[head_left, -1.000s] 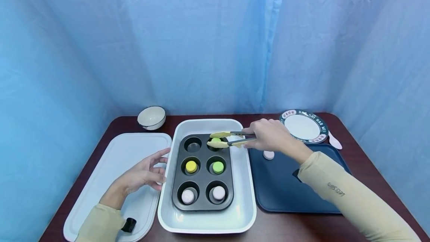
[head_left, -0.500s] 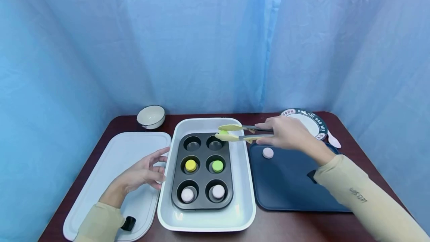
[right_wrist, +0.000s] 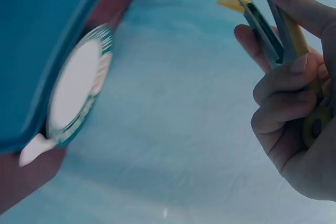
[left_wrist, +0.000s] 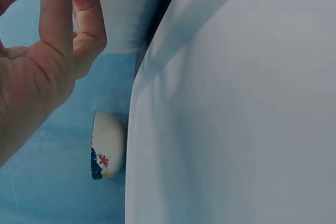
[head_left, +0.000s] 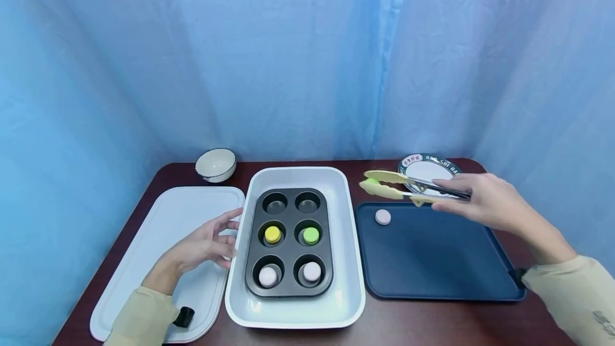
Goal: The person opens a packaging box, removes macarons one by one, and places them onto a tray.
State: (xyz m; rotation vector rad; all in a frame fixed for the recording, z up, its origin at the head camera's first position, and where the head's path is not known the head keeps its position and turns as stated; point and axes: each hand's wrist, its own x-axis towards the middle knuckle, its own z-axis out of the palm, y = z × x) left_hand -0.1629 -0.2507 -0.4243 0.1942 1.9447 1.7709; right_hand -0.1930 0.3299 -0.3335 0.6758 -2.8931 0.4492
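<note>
My right hand [head_left: 495, 203] grips yellow-tipped tongs [head_left: 384, 190], raised over the back edge of the blue tray [head_left: 432, 260]. Between the tong tips sits a bright green macaron [head_left: 372, 181], partly hidden by them. My left hand [head_left: 202, 247] has loosely bent fingers at the left rim of the white basin [head_left: 349, 260]. Inside the basin lies a dark muffin tin [head_left: 291, 252]. Its middle row holds a yellow macaron [head_left: 273, 234] and a green macaron [head_left: 310, 235]; pale pink macarons [head_left: 312, 271] fill both front cups. The two back cups are bare.
A pale pink macaron [head_left: 383, 217] lies on the blue tray near its back left corner. Behind that tray are a green-rimmed plate [head_left: 427, 168] and a white spoon [right_wrist: 35, 149]. At left are a white tray [head_left: 178, 218] and a bowl [head_left: 215, 165].
The tongs have lifted the green macaron from the tin's back right cup. My right hand has carried it rightward, past the basin. The left hand stays where it was.
</note>
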